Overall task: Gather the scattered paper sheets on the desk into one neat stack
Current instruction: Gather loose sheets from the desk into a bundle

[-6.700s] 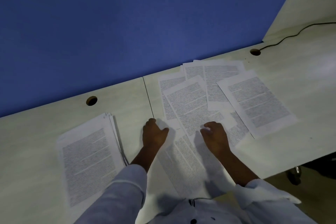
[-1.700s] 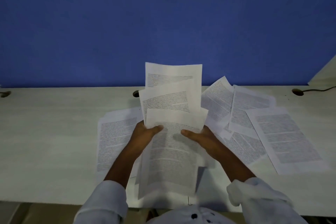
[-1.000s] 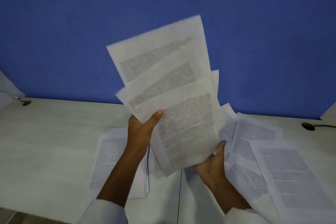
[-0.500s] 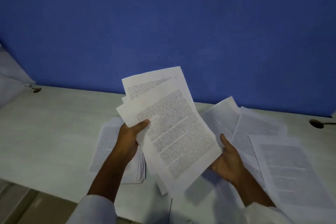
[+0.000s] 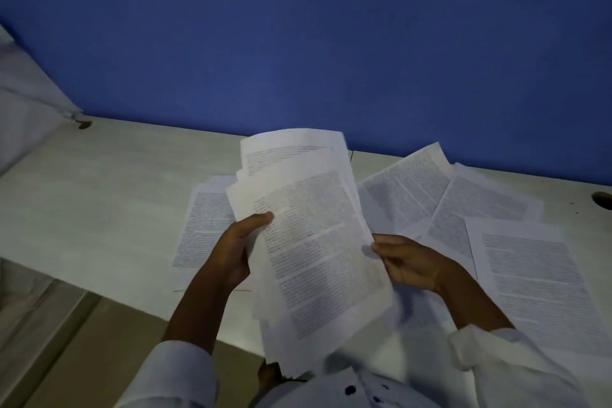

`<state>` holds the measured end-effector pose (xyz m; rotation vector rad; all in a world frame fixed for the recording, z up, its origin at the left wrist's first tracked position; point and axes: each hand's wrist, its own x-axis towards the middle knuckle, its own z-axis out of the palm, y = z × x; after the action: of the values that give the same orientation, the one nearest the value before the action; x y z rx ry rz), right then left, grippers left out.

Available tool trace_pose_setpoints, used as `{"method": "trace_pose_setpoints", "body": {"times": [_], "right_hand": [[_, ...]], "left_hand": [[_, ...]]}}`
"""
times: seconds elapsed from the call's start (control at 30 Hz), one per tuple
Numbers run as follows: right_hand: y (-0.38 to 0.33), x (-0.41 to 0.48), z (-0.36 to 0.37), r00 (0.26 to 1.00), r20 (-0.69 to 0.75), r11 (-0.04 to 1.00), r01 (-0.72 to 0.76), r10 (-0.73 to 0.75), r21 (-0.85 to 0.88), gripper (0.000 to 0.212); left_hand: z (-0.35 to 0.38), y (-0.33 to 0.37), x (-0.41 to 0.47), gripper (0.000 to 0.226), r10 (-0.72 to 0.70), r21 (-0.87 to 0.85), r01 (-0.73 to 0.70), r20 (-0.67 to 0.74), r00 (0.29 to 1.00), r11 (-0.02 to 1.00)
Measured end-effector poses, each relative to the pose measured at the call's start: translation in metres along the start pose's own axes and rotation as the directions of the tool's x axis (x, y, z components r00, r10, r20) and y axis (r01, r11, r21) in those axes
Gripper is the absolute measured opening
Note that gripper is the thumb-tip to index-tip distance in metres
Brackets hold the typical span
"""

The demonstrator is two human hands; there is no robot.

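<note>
Over the desk (image 5: 99, 209), left hand (image 5: 231, 252) keeps its grip on the sheaf (image 5: 318, 258), right hand (image 5: 410, 262) now pinching it.

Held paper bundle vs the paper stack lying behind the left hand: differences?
Held bundle of white printed sheets is lifted, gripped by left hand and right hand; white printed stack lies flat on the pale desk. Bundle is fanned, edges misaligned; stack looks squarer. Both carry dense text.
</note>
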<state>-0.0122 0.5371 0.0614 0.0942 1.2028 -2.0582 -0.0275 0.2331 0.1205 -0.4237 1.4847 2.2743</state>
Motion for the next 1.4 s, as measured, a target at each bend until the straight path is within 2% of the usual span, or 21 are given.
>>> {"method": "trace_pose_setpoints", "body": {"times": [0.1,0.17,0.27,0.4,0.5,0.6,0.63,0.7,0.77,0.9,0.97,1.07,1.17,1.23,1.27,1.33,1.37,1.4], "right_hand": [[-0.004,0.017,0.022,0.992,-0.122,0.994,0.026,-0.039,-0.107,0.060],[-0.002,0.024,0.030,0.985,-0.165,0.988,0.022,-0.047,-0.151,0.051],[0.002,0.022,0.025,0.973,-0.223,0.993,0.024,-0.050,-0.116,0.044],[0.016,0.014,0.009,0.956,-0.279,0.992,0.114,-0.094,0.055,0.043],[0.035,0.007,0.015,0.949,-0.302,0.996,0.085,-0.087,-0.021,0.051],[0.046,0.003,0.018,0.939,-0.333,0.995,0.058,-0.083,-0.087,0.075],[0.046,0.001,0.018,0.933,-0.346,0.994,0.077,-0.097,-0.072,0.073],[0.044,-0.001,0.016,0.920,-0.373,0.993,0.115,-0.120,-0.036,0.056],[0.039,-0.002,0.018,0.909,-0.394,0.990,0.132,-0.137,-0.039,0.045],[0.035,0.004,0.032,0.891,-0.426,0.985,0.109,-0.155,-0.131,0.049],[0.035,0.010,0.036,0.876,-0.455,0.976,0.075,-0.162,-0.204,0.040],[0.028,0.024,0.037,0.830,-0.493,0.943,0.106,-0.259,-0.317,0.037],[0.002,0.041,0.040,0.656,-0.616,0.847,0.071,-0.437,-0.526,0.061],[-0.027,0.054,0.048,0.554,-0.572,0.689,0.003,-0.605,-0.725,0.073],[-0.044,0.061,0.053,0.527,-0.513,0.585,-0.035,-0.678,-0.810,0.077],[-0.077,0.074,0.064,0.520,-0.356,0.353,-0.108,-0.776,-0.929,0.081],[-0.091,0.081,0.068,0.554,-0.292,0.263,-0.134,-0.780,-0.955,0.082],[-0.104,0.088,0.073,0.616,-0.256,0.216,-0.141,-0.745,-0.966,0.081]], "left_hand": [[0.010,-0.008,0.003,0.036,-0.068,0.088,0.068,0.004,0.998,0.994],[0.015,-0.015,0.004,0.038,-0.125,0.114,0.122,0.013,0.992,0.986],[0.013,-0.020,0.001,0.038,-0.184,0.050,0.182,0.046,0.982,0.982],[0.005,-0.030,-0.006,0.043,-0.233,-0.066,0.241,0.114,0.966,0.968],[0.005,-0.056,-0.015,0.040,-0.287,0.047,0.284,0.104,0.952,0.958],[0.002,-0.080,-0.019,0.035,-0.256,0.143,0.243,0.081,0.963,0.960],[0.000,-0.084,-0.017,0.031,-0.229,0.152,0.218,0.061,0.972,0.964],[-0.005,-0.084,-0.011,0.028,-0.166,0.191,0.160,0.014,0.986,0.968],[-0.006,-0.075,-0.008,0.030,-0.144,0.252,0.135,0.018,0.989,0.958],[-0.011,-0.063,-0.002,0.031,-0.134,0.289,0.099,0.106,0.985,0.952],[-0.016,-0.060,0.002,0.032,-0.135,0.302,0.095,0.114,0.984,0.949],[-0.031,-0.058,0.009,0.036,-0.145,0.356,0.083,0.152,0.978,0.931],[-0.044,-0.052,0.015,0.036,-0.168,0.386,0.086,0.184,0.968,0.919],[-0.049,-0.044,0.020,0.037,-0.173,0.407,0.071,0.219,0.960,0.911],[-0.051,-0.040,0.023,0.037,-0.173,0.408,0.070,0.220,0.960,0.910],[-0.054,-0.033,0.029,0.038,-0.168,0.401,0.069,0.217,0.962,0.914],[-0.056,-0.030,0.031,0.038,-0.165,0.400,0.065,0.222,0.961,0.914],[-0.057,-0.028,0.034,0.039,-0.163,0.404,0.059,0.229,0.960,0.913]]}}
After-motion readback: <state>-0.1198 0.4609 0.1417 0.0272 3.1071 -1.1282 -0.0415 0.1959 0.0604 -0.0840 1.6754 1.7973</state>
